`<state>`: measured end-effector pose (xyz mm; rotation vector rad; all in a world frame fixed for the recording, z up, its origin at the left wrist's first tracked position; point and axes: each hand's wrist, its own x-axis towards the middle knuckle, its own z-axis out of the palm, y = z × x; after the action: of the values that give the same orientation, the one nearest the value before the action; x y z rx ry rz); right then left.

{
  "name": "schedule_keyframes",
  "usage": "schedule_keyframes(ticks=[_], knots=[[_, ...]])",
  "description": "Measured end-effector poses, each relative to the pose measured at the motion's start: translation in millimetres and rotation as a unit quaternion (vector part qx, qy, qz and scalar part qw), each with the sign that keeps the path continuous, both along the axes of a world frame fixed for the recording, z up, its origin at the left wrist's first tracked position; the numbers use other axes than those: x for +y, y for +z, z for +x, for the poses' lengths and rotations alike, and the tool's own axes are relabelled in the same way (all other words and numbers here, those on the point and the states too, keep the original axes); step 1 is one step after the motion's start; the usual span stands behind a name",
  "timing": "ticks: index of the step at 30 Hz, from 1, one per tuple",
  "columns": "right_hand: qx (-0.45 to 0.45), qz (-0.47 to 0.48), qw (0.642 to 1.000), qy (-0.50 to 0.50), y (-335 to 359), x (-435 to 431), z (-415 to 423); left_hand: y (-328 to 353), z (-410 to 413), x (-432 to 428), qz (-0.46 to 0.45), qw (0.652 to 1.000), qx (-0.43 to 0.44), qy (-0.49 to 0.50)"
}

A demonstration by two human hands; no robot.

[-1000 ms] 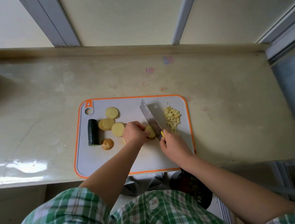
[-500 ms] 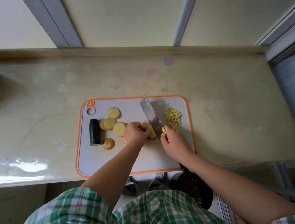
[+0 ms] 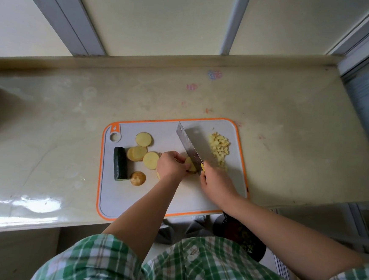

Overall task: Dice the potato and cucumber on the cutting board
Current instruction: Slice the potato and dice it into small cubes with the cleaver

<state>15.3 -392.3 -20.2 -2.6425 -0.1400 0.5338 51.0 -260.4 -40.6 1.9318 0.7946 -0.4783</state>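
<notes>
Seen from above, a pale counter point(image 3: 47, 129) runs across the frame below a window point(image 3: 158, 16). A grey board point(image 3: 130, 197) with an orange rim lies at the centre, close to the counter's front edge.

The left hand point(image 3: 170, 166) sits at the middle of the board. Its fingers are curled and pin a potato piece point(image 3: 191, 165) down against the board. The right hand point(image 3: 216, 182), just to the right, is closed round the handle of a knife point(image 3: 188, 148). The handle is almost wholly hidden inside the fist. The wide blade slants up and to the left from that hand, and its edge meets the potato piece right beside the left fingertips. Whether the edge has reached the board cannot be told.

Left of the hands lie round potato slices point(image 3: 144, 139): 1 higher up, an overlapping pair below it, and 1 more just beside the left hand. A potato end point(image 3: 138, 178) with brown skin lies below them. A dark green cucumber point(image 3: 120, 166) piece lies along the board's left side, pointing up and down the frame. Its lower cut end is just beside the potato end.

A heap of small yellow potato dice point(image 3: 219, 148) sits in the board's upper right part, right of the blade.

A green plaid shirt point(image 3: 191, 268) fills the bottom of the frame, with both bare forearms reaching up from it.
</notes>
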Motion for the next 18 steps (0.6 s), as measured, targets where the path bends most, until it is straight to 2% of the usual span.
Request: schedule_keyframes(ticks=[7,18], knots=[[-0.021,0.033,0.999,-0.026,-3.4,-7.2,2.4,1.2,-0.2,1.5,-0.004,1.000,0.002,-0.015],[-0.008,0.022,1.000,0.015,12.1,-8.8,4.5,-0.3,-5.7,-2.2,0.045,0.999,-0.016,-0.012]])
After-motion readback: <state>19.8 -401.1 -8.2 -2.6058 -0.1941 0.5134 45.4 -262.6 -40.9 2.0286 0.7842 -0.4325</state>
